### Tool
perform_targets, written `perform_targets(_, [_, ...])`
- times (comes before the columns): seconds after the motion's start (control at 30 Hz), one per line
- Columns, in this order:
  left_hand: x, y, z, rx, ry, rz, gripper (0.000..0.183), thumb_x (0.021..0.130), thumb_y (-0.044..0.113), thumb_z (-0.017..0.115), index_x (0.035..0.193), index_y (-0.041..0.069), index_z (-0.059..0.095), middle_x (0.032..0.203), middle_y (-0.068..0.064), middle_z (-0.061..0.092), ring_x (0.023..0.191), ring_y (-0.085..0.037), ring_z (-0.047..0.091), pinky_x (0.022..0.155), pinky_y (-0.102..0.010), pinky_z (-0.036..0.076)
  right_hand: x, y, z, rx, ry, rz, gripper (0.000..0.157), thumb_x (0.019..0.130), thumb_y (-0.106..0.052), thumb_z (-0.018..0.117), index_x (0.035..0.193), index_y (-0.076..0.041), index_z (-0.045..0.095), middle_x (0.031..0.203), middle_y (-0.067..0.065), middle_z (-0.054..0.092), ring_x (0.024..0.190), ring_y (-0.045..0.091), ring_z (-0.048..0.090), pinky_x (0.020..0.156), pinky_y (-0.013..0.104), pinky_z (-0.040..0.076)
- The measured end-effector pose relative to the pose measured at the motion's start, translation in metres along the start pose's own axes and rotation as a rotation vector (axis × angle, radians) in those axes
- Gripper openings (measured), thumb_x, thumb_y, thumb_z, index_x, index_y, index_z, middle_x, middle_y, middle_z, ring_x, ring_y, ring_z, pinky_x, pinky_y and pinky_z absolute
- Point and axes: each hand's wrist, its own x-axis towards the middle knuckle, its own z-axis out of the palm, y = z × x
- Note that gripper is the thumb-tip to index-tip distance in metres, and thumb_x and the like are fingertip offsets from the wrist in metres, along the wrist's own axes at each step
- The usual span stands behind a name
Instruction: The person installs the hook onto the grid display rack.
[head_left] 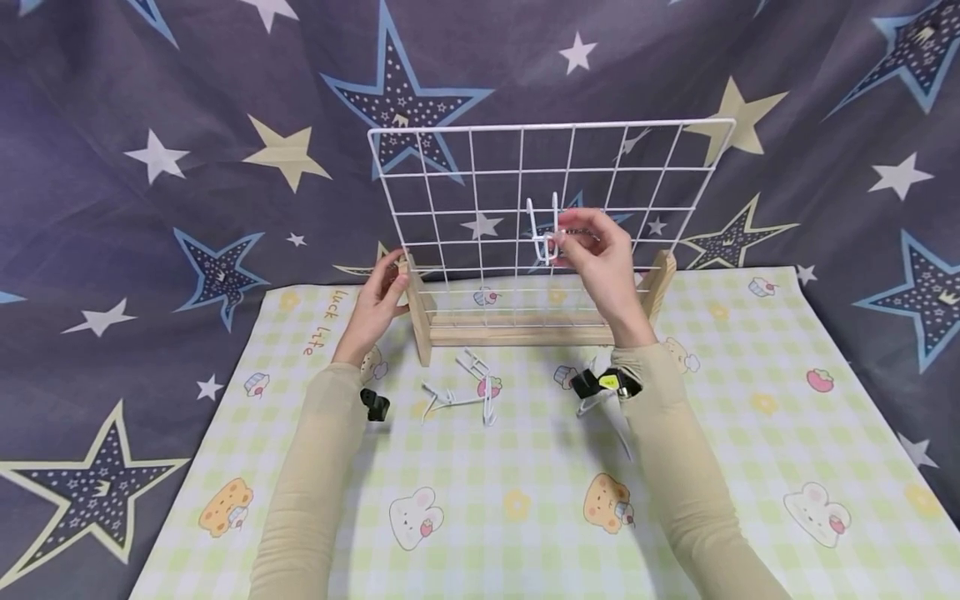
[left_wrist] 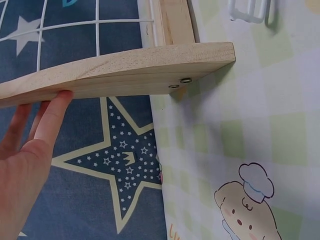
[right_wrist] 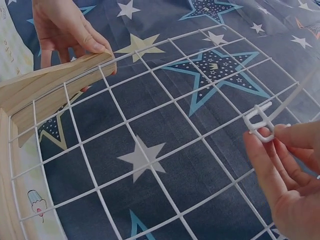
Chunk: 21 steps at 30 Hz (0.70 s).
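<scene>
A white wire grid panel (head_left: 521, 172) stands upright in a wooden stand, with side posts and a bottom bar (head_left: 517, 336). My left hand (head_left: 378, 300) holds the upper end of the left wooden post (head_left: 417, 312), thumb in front. In the left wrist view, fingers (left_wrist: 52, 117) press against that post's outer face. A white double-pronged wire hook (right_wrist: 259, 124) is pinched between the thumb and fingers of my right hand (head_left: 603, 258). The hook is at the panel's middle, right of centre, its two prongs pointing up and overlapping the grid wires in the head view.
Several white wire hooks (head_left: 474, 364) lie on the checked tablecloth (head_left: 517, 550) in front of the stand; more (head_left: 592, 405) lie partly under my right wrist. The right wooden post (head_left: 657, 283) stands beside my right forearm. A dark star-patterned curtain (head_left: 225, 75) hangs behind.
</scene>
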Motion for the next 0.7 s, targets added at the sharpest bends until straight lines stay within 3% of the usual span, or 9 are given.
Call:
perform_targets(0.17, [-0.001,-0.001,0.001,-0.014,0.010,0.030,0.045,0.104,0.013,0.045,0.147,0.005,0.034,0.109,-0.010,0.048,0.101,-0.018,0.051,0.087,-0.055,0.053,0.004,0.000,0.002,0.014,0.015,-0.005,0.021,0.086,0.016,0.060,0.107,0.011,0.061,0.093,0.018,0.062,0.075,0.019,0.066,0.068,0.033,0.061])
perform_targets(0.57, [-0.002,-0.001,0.001,-0.036,0.015,0.043,0.044,0.103,0.012,0.046,0.145,0.006,0.035,0.119,-0.022,0.049,0.102,-0.021,0.052,0.085,-0.058,0.052,0.002,0.009,0.002,0.000,0.053,0.019,0.022,0.086,0.016,0.061,0.107,0.009,0.062,0.096,0.017,0.061,0.078,0.027,0.066,0.068,0.033,0.060])
perform_targets(0.7, [-0.002,-0.001,0.000,-0.033,0.010,0.039,0.044,0.103,0.013,0.046,0.145,0.006,0.034,0.127,-0.028,0.047,0.106,-0.023,0.052,0.086,-0.058,0.052,0.001,0.011,0.002,-0.018,0.051,0.021,0.022,0.087,0.014,0.061,0.109,0.012,0.059,0.095,0.016,0.062,0.076,0.022,0.066,0.069,0.038,0.060])
